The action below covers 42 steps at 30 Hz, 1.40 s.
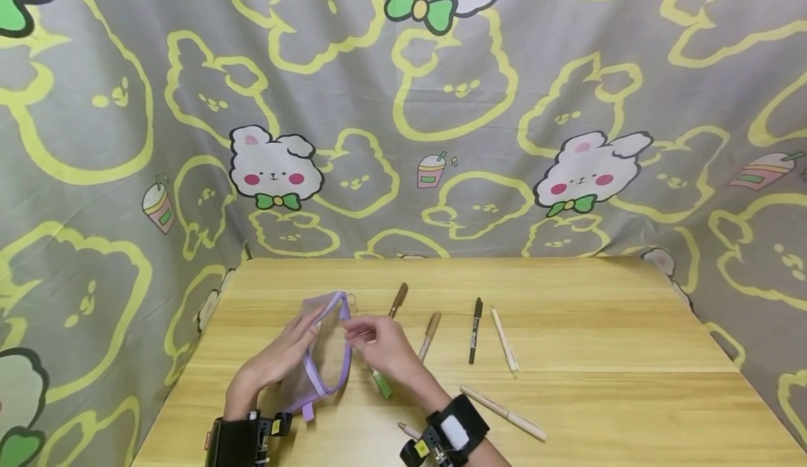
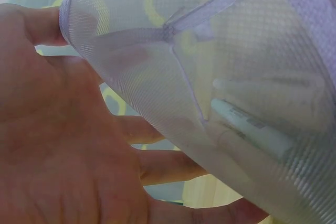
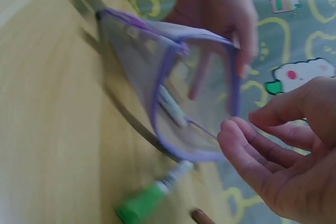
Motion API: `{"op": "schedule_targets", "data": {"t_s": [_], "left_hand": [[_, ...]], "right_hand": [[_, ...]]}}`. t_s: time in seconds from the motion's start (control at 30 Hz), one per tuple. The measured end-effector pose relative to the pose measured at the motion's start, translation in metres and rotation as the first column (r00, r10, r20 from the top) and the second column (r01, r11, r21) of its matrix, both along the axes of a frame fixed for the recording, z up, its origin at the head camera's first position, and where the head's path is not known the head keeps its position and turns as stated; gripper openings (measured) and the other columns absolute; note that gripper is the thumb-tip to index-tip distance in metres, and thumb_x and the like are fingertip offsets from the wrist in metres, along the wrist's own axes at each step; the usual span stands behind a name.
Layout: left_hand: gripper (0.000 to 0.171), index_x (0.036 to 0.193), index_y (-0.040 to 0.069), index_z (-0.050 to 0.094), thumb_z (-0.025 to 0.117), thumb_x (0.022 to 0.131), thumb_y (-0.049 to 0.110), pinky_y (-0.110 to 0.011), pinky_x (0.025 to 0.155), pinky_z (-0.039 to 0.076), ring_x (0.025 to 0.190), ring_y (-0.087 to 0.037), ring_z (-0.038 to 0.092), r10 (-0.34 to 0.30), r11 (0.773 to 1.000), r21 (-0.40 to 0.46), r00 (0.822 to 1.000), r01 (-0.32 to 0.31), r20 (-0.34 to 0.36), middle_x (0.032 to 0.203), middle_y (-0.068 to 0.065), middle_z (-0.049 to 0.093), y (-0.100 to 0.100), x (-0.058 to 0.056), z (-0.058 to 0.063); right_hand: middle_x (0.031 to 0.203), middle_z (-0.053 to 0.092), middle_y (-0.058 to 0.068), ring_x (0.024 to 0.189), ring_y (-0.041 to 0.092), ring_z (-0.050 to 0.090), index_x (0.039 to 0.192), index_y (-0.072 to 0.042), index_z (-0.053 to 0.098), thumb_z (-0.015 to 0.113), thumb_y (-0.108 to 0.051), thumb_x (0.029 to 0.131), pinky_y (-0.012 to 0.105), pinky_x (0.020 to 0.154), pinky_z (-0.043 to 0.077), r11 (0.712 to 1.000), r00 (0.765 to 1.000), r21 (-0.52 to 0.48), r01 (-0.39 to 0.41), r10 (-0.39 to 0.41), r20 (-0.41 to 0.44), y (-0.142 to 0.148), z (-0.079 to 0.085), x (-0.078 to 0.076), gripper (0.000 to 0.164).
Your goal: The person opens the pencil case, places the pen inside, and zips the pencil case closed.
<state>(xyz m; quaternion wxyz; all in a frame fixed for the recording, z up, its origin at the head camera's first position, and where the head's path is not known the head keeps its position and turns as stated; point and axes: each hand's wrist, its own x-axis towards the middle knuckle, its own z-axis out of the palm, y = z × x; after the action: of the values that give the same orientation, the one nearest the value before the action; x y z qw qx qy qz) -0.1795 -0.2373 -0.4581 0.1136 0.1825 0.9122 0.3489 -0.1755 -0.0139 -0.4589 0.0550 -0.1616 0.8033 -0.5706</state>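
A purple-trimmed mesh pencil pouch stands with its zipped mouth spread toward the right. My left hand holds it by the upper rim; the left wrist view shows several fingers along the mesh. Through that mesh a pale pen lies inside. My right hand is at the pouch mouth, fingers loosely bent, with nothing visible between them. In the right wrist view its fingertips are close to the rim; whether they touch cannot be told. Just outside the mouth lies a green marker.
On the wooden table lie a dark brown marker, a tan marker, a black pen, a white pen and a beige pen. Another pen is partly hidden by my right wrist. A patterned curtain surrounds the table.
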Motion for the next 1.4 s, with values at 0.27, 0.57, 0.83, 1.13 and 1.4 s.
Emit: {"op": "schedule_targets", "data": {"t_s": [0.27, 0.57, 0.83, 1.13, 1.4], "left_hand": [[0.054, 0.156, 0.009, 0.015, 0.022, 0.11, 0.034, -0.081, 0.096, 0.016, 0.135, -0.053, 0.011, -0.003, 1.0, 0.003, 1.0, 0.003, 0.006, 0.153, -0.034, 0.007, 0.0, 0.001, -0.001], [0.053, 0.156, 0.009, 0.014, 0.022, 0.11, 0.033, -0.081, 0.095, 0.017, 0.134, -0.054, 0.013, -0.008, 1.0, -0.01, 1.0, 0.008, 0.006, 0.152, -0.034, 0.007, 0.0, -0.001, 0.0], [0.052, 0.156, 0.009, 0.015, 0.024, 0.11, 0.031, -0.08, 0.096, 0.019, 0.134, -0.054, 0.014, 0.001, 1.0, -0.013, 1.0, -0.001, 0.007, 0.152, -0.035, 0.009, 0.001, -0.002, 0.002], [0.053, 0.157, 0.01, 0.015, 0.023, 0.11, 0.034, -0.08, 0.096, 0.019, 0.133, -0.054, 0.015, 0.01, 1.0, -0.002, 1.0, -0.01, 0.016, 0.152, -0.034, 0.009, 0.0, -0.001, 0.001], [0.054, 0.157, 0.01, 0.014, 0.023, 0.11, 0.034, -0.081, 0.096, 0.019, 0.133, -0.054, 0.015, 0.013, 1.0, -0.002, 1.0, -0.013, 0.025, 0.152, -0.034, 0.008, 0.0, -0.001, 0.0]], "right_hand": [[0.099, 0.069, 0.002, 0.089, 0.011, 0.062, 0.11, -0.009, 0.068, 0.065, 0.001, 0.089, 0.021, 0.075, 0.057, 0.977, 0.982, 0.211, -0.009, 0.048, -0.183, 0.052, 0.017, 0.013, 0.024], [0.089, 0.067, -0.001, 0.081, 0.009, 0.061, 0.102, -0.011, 0.068, 0.069, -0.001, 0.085, 0.023, 0.065, 0.057, 0.933, 0.95, 0.36, 0.023, 0.091, -0.299, 0.098, 0.018, 0.037, 0.02], [0.088, 0.062, -0.006, 0.077, 0.007, 0.057, 0.105, -0.013, 0.067, 0.075, -0.014, 0.085, 0.023, 0.065, 0.054, 0.88, 0.96, 0.466, -0.09, 0.201, -0.194, 0.112, -0.003, 0.066, 0.022], [0.081, 0.05, -0.015, 0.066, 0.004, 0.045, 0.102, -0.023, 0.064, 0.078, -0.029, 0.081, 0.023, 0.06, 0.043, 0.781, 0.954, 0.609, -0.137, 0.27, -0.131, 0.119, -0.013, 0.089, 0.026], [0.074, 0.045, -0.016, 0.062, 0.002, 0.041, 0.093, -0.021, 0.064, 0.081, -0.022, 0.076, 0.019, 0.053, 0.041, 0.704, 0.936, 0.687, -0.181, 0.338, -0.1, 0.116, -0.017, 0.095, 0.024]]}}
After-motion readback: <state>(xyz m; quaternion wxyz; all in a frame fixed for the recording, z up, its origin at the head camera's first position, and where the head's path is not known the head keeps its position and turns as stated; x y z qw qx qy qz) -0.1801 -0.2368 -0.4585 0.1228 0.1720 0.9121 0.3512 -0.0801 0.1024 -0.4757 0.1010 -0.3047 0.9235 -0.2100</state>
